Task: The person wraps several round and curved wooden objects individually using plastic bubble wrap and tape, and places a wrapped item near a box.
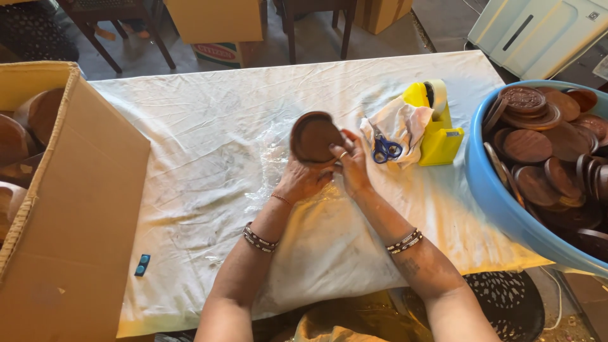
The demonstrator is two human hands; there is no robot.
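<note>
Left hand (303, 180): closed on the lower rim of a round brown wooden dish (315, 137), fingers curled beneath it, thumb toward the near edge. Beaded bracelets on the wrist.

Right hand (352, 166): closed on the same dish at its right rim, fingertips pressed against the edge; a ring shows on one finger. Bracelets on this wrist too.

Round wooden dish: held clear of the table between both hands, tilted so that its hollow face turns toward the camera. It sits above and slightly left of the knuckles, touching both hands, over a crumpled patch of clear plastic film (278, 142) on the cloth.

Handling note (judgement): the dish is best kept pinched by the rim on both sides and turned slowly, so that the face stays in view and the piece does not slip onto the table.

Blue-handled scissors (384, 149): just right of the right hand, lying on a crumpled cloth rag (400, 124).

Yellow tape dispenser (437, 126): beside the rag, farther right.

Blue plastic tub (500, 202): at the table's right end, heaped with similar brown wooden discs and lids (538, 152).

Cardboard box (82, 209): at the left edge, well apart from the hands, with rounded wooden pieces inside.

White tablecloth (209, 190): covers the table; a small blue object (142, 265) lies near its front left edge.
</note>
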